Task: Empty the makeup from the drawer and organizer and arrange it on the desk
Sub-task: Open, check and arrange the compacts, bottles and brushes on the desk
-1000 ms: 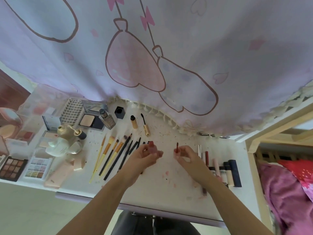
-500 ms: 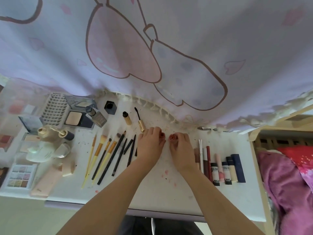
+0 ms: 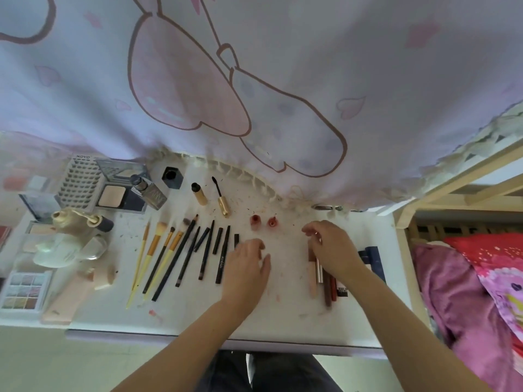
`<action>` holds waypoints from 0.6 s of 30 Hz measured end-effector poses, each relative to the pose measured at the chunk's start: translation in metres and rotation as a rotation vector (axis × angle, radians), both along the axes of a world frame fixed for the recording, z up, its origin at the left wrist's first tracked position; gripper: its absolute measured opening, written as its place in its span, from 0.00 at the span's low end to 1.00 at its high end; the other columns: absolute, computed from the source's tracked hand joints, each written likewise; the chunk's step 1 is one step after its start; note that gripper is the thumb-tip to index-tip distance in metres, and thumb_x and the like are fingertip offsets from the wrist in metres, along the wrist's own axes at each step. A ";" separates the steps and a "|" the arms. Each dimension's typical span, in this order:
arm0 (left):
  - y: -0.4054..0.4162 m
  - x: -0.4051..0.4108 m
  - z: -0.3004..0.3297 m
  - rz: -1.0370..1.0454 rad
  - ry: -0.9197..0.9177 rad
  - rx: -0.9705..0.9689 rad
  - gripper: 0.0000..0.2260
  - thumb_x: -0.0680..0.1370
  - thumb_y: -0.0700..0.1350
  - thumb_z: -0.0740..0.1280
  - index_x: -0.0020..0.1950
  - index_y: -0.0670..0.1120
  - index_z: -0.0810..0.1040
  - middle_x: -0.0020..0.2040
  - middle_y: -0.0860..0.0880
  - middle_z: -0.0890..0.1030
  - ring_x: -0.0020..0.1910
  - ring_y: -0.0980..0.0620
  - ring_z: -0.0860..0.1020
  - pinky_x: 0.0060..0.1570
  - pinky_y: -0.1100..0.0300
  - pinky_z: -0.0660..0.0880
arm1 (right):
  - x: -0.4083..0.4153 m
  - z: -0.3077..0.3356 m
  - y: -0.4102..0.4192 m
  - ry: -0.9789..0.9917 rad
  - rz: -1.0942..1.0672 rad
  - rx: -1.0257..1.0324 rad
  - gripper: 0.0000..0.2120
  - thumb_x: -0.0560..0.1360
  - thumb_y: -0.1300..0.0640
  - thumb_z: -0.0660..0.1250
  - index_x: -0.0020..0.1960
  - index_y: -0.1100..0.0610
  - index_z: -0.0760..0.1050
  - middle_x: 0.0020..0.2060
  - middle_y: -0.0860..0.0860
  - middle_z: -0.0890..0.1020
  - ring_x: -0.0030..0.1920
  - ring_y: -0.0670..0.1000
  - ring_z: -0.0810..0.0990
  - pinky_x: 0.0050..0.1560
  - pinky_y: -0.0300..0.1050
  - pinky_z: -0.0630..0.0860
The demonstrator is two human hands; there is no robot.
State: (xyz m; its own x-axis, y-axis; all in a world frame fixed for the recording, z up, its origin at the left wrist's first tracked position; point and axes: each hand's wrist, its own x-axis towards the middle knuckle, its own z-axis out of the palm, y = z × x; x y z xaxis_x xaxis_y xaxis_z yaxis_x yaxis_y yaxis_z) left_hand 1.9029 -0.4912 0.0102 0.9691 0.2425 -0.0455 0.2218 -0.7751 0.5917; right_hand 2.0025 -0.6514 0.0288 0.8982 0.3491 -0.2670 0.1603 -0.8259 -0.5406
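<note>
— Two small red pots (image 3: 263, 222) stand upright side by side on the desk (image 3: 285, 304), near the back, between the brushes (image 3: 167, 256) and the lip tubes (image 3: 325, 278). Both hands are apart from them.

— Are the hands holding anything?

— Left hand (image 3: 246, 267) lies flat and slack on the desk, fingers spread, grasping nothing; it touches the nearest black pencil (image 3: 223, 258). Right hand (image 3: 331, 244) hovers over the tubes with fingers curled; whether it pinches one, I cannot tell.

— What could go wrong?

— I judge the pots the weak spot: small, standing close together, one looks uncapped. A sleeve-less forearm sweeping back could tip one and smear the desk. The left palm could also roll that pencil out of the row, and the right could knock the tubes askew.

— And the rest?

— Palettes (image 3: 25, 290) and mascara (image 3: 222, 198) lie well clear.
</note>
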 end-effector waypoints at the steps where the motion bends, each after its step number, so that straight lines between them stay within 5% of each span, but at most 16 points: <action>1: -0.014 -0.003 -0.001 -0.080 0.049 -0.001 0.08 0.80 0.47 0.60 0.56 0.46 0.72 0.46 0.53 0.74 0.46 0.54 0.72 0.52 0.59 0.70 | 0.005 0.001 -0.005 -0.007 0.069 -0.086 0.15 0.78 0.62 0.56 0.60 0.54 0.77 0.56 0.49 0.78 0.57 0.49 0.74 0.57 0.42 0.71; 4: -0.053 0.010 -0.009 -0.190 0.088 0.141 0.13 0.78 0.52 0.55 0.50 0.47 0.75 0.43 0.52 0.77 0.44 0.51 0.77 0.44 0.58 0.72 | 0.014 -0.001 -0.007 -0.058 0.251 -0.312 0.15 0.79 0.60 0.56 0.62 0.52 0.75 0.60 0.50 0.76 0.61 0.51 0.69 0.60 0.45 0.69; 8: -0.074 0.029 -0.016 -0.188 0.315 0.315 0.19 0.81 0.55 0.52 0.60 0.43 0.70 0.58 0.46 0.73 0.58 0.46 0.70 0.55 0.53 0.65 | 0.012 -0.004 -0.004 -0.102 0.309 -0.410 0.16 0.78 0.60 0.57 0.63 0.53 0.74 0.61 0.50 0.73 0.63 0.52 0.66 0.60 0.45 0.66; 12: -0.070 0.035 -0.012 -0.116 0.361 0.327 0.15 0.79 0.50 0.54 0.59 0.43 0.71 0.58 0.46 0.74 0.58 0.46 0.69 0.56 0.53 0.64 | 0.009 -0.005 -0.002 -0.112 0.330 -0.435 0.15 0.79 0.57 0.55 0.62 0.52 0.74 0.59 0.51 0.74 0.62 0.53 0.68 0.58 0.46 0.66; 15: -0.055 0.027 -0.010 -0.113 0.289 0.301 0.13 0.77 0.47 0.55 0.54 0.43 0.74 0.50 0.47 0.76 0.52 0.46 0.73 0.49 0.54 0.66 | 0.005 0.000 0.004 -0.078 0.279 -0.358 0.15 0.80 0.51 0.54 0.57 0.54 0.76 0.53 0.51 0.77 0.56 0.53 0.72 0.54 0.47 0.69; 18: -0.038 0.011 -0.008 -0.177 0.081 0.256 0.11 0.74 0.46 0.54 0.40 0.45 0.74 0.33 0.50 0.76 0.31 0.48 0.76 0.31 0.57 0.67 | 0.003 0.015 0.009 0.089 0.105 -0.215 0.20 0.80 0.44 0.54 0.46 0.58 0.76 0.40 0.52 0.80 0.42 0.52 0.78 0.43 0.46 0.73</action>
State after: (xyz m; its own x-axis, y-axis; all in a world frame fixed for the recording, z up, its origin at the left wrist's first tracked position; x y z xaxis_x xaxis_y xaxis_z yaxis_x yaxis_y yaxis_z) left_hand 1.9142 -0.5292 0.0026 0.9929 0.0845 -0.0837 0.1091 -0.9272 0.3583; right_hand 2.0054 -0.6422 0.0442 0.8296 0.3661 -0.4216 0.2111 -0.9046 -0.3703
